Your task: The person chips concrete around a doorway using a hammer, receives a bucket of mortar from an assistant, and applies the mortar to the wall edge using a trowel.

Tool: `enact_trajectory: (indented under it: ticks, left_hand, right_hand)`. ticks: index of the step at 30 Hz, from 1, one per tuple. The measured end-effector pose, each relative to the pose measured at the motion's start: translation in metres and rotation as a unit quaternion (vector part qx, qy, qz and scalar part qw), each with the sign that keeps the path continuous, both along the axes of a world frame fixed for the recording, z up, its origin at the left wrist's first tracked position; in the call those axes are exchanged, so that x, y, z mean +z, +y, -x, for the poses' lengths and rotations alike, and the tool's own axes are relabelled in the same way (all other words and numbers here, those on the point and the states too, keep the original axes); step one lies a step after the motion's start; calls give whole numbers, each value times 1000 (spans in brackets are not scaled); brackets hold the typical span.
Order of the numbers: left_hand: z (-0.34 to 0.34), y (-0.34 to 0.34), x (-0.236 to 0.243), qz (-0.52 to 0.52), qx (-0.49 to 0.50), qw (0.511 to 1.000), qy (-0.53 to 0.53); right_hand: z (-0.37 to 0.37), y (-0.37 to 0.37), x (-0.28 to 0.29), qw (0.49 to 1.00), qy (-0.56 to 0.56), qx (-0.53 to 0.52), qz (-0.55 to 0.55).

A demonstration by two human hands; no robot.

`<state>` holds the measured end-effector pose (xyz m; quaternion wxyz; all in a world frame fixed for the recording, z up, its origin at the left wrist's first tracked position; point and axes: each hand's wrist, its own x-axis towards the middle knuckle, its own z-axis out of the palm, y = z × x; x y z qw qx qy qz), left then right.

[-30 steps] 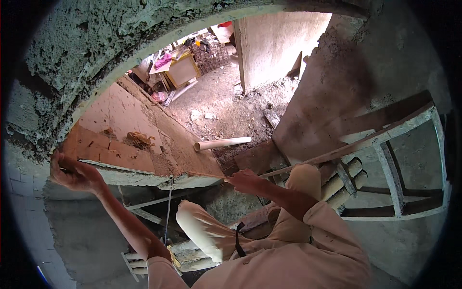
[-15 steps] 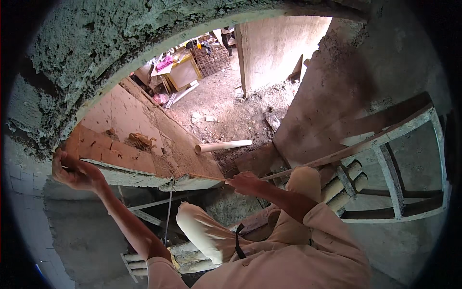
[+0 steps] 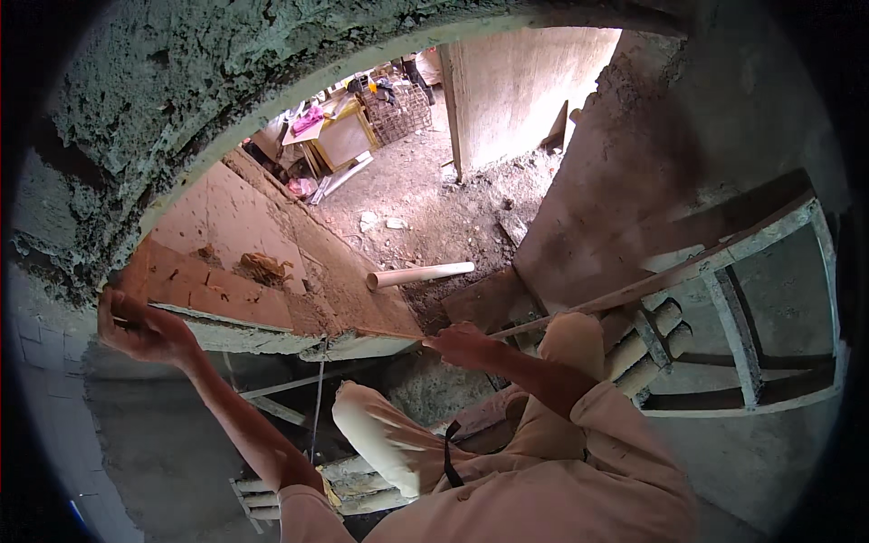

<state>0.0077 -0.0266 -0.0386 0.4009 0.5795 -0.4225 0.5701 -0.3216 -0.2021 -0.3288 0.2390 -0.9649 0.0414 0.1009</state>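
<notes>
Through my feed I count two hands: the left hand, fingers curled, at the left end of one concrete ledge; the right hand, folded, by its right. What either pinches, I cannot tell. One pale pipe lies beyond.

A rough ledge spans much of the left half of the view, its chipped front edge pale grey, its upper face reddish brown, dusty and littered. A thin orange-brown strip, its exact kind unclear, runs nearly straight along that edge toward the right end, sloping slightly downward rightward
</notes>
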Motion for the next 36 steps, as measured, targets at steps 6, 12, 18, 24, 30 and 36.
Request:
enact_trajectory:
  ticks: [6,12,18,24,30,36]
  left_hand:
    - [4,-4,-1,10,-20,999,25]
    - [-4,2,-2,-8,-14,1000,-13]
    - [1,1,0,5,-12,1000,3]
    - [-7,1,-4,-1,-9,1000,8]
    - [-2,0,-3,-2,-39,999,-7]
    - [-6,0,-5,7,-59,998,-4]
  right_hand:
    - [2,-1,-5,1000,-5,-8,-11]
    - [3,-1,-6,1000,4,-11,-18]
    - [2,5,-13,1000,-13,-9,25]
    - [2,7,-21,999,-42,-10,23]
    - [8,10,-1,998,-62,-6,18]
    - [10,15,-4,996,-83,-6,19]
